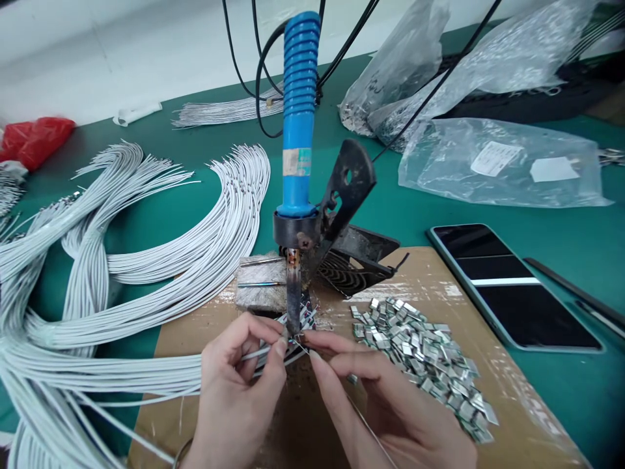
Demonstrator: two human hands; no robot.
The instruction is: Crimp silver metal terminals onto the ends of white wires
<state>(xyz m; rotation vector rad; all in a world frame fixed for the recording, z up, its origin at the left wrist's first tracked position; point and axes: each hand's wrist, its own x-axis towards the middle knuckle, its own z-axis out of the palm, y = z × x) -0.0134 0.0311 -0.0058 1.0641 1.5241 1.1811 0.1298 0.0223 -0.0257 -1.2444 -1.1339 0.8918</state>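
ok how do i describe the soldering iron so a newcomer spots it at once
Find the brown cardboard sheet on the green table. At its far edge a black stand holds the soldering iron tip down, between the left hand and right hand. It is the only thing with a ribbed bright blue handle.

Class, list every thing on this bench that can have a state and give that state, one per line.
soldering iron: clamped upright in its stand, tip down.
left hand: pinched shut on a white cable at the tip.
right hand: pinched shut on a thin wire at the tip.
phone: lying flat, screen dark.
metal connectors: loose heap on the cardboard.
cable bundles: loose, curved across the table.
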